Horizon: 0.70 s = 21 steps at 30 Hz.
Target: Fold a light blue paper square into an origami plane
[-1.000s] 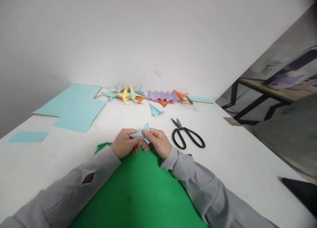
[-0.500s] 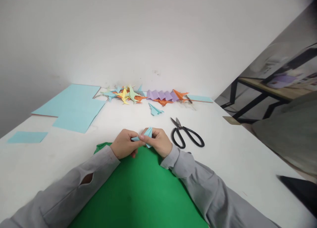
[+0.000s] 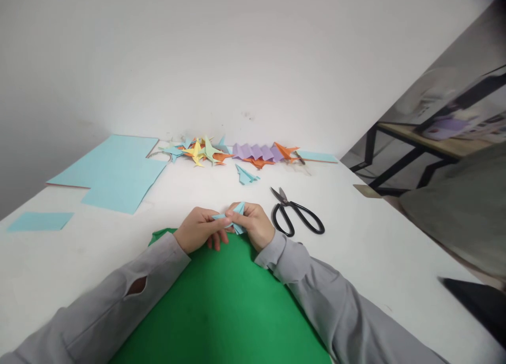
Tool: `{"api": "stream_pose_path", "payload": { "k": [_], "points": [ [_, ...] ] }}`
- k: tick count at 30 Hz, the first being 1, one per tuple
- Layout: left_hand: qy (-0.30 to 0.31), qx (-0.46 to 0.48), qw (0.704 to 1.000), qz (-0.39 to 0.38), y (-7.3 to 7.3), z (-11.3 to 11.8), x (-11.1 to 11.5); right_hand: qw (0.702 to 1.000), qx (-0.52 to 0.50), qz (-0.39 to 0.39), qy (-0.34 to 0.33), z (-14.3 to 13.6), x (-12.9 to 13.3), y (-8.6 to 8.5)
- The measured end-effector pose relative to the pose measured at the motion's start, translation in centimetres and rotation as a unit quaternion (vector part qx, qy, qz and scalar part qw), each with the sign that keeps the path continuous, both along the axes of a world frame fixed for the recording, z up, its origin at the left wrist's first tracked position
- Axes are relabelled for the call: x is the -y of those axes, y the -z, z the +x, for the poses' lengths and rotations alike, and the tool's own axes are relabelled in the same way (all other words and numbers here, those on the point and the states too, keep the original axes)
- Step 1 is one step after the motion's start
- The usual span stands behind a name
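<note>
Head view, hands (image 3: pixel 197 229) (image 3: pixel 256 226) pinching paper (image 3: pixel 240 208) (folded)

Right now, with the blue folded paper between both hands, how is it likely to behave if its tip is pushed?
The blue folded paper, held by the left hand and right hand, is probably light, being just paper. Its creased layers likely make it stiffer than the small flat blue sheet. Its thin, pointed upper tip would probably bend if pushed.

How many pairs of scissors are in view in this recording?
1: black-handled metal scissors, on the white table, right of the right hand. The folded-paper pile might hide others.
</note>
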<state>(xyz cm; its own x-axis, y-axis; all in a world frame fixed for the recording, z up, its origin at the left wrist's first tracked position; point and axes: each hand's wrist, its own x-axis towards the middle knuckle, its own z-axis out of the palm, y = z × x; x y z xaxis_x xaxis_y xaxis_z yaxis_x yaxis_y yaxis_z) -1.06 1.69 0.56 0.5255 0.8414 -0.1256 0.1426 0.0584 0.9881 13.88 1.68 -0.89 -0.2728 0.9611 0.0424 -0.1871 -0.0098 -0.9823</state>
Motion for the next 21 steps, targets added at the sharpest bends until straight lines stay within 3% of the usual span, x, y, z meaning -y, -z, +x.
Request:
{"api": "stream_pose_path", "payload": {
  "k": [8,13,21],
  "points": [
    [-0.025,0.057,0.996,-0.06,-0.13,0.0,0.02,1.0,0.01,0.02,-0.006,-0.07,-0.01,0.15],
    [-0.069,0.02,0.997,-0.01,-0.08,0.11,0.1,0.999,0.025,-0.002,0.04,-0.16,0.06,0.29],
    [-0.146,0.082,0.986,0.0,0.29,0.09,-0.22,0.999,0.005,-0.029,0.035,-0.11,0.14,0.0]
  ]
}}
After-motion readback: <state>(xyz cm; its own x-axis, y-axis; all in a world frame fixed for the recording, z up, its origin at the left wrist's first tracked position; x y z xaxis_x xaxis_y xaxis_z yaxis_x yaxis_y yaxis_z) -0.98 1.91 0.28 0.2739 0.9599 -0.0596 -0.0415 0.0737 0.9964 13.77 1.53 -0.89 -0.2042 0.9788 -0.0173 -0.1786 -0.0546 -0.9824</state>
